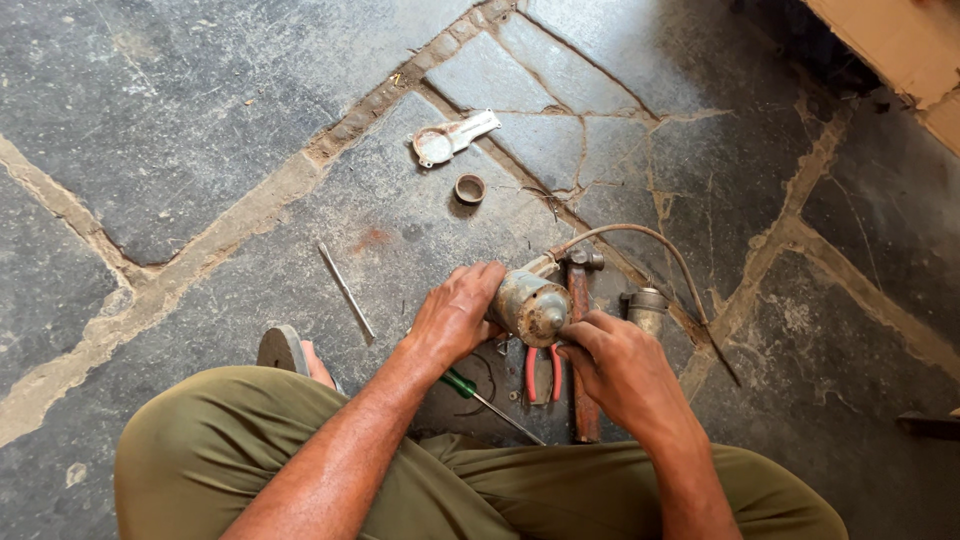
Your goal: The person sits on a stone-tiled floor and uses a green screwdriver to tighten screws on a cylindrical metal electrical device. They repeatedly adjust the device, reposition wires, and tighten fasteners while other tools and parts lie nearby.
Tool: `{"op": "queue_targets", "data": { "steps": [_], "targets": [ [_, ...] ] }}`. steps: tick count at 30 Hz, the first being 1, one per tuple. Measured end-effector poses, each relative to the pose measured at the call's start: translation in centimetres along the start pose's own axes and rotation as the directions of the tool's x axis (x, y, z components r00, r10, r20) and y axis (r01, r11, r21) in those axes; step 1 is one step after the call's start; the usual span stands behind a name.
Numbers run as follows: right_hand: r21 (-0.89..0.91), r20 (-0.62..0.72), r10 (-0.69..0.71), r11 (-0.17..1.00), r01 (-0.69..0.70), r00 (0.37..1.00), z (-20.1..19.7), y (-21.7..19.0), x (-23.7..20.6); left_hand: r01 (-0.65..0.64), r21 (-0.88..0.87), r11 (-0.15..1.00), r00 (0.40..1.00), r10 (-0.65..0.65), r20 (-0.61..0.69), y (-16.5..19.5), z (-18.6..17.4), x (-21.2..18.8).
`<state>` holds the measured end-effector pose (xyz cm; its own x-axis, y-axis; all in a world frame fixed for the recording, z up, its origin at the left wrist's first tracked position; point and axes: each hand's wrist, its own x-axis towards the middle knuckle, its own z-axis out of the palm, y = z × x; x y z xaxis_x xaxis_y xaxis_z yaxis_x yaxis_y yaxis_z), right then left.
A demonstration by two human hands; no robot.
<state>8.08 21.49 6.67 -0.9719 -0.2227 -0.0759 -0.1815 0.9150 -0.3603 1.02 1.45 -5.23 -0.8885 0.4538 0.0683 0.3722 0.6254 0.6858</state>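
Observation:
I squat over a stone floor and hold a small rusty cylindrical motor (530,306) just above it. My left hand (455,315) grips the motor's left side. My right hand (612,365) has its fingers at the motor's lower right edge. A curved cable (640,235) runs from the motor's back toward the right. Under my hands lie red-handled pliers (540,375), a rusty hammer (580,330) and a green-handled screwdriver (475,393).
A thin metal rod (346,290) lies to the left. Farther off sit a small metal ring (469,188) and a flat metal bracket (450,138). A grey metal cylinder (647,308) stands to the right. My sandal (283,350) shows by my knee.

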Motion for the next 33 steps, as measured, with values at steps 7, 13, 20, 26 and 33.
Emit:
{"op": "queue_targets", "data": {
  "steps": [7,13,20,26,33],
  "targets": [
    [-0.031,-0.012,0.003,1.0,-0.004,1.0,0.1,-0.1,0.1,0.02,-0.064,0.998,1.0,-0.019,0.016,0.2,-0.2,-0.1],
    [-0.029,0.006,0.037,0.999,-0.037,0.999,0.2,0.0,0.2,-0.003,-0.058,0.998,1.0,0.002,-0.006,0.3,-0.4,-0.1],
    [-0.058,0.023,0.088,0.995,-0.087,0.996,0.8,-0.1,0.6,0.029,-0.044,0.999,0.999,-0.028,0.023,0.5,-0.4,-0.1],
    [-0.075,-0.023,0.07,0.995,-0.072,0.997,0.2,-0.3,0.1,0.01,-0.044,0.999,1.0,-0.01,0.002,0.4,-0.3,0.0],
    [-0.065,0.0,0.088,0.994,-0.088,0.996,-0.3,-0.1,0.1,0.01,-0.034,0.999,1.0,-0.01,0.002,0.2,-0.2,-0.1]
  ]
}}
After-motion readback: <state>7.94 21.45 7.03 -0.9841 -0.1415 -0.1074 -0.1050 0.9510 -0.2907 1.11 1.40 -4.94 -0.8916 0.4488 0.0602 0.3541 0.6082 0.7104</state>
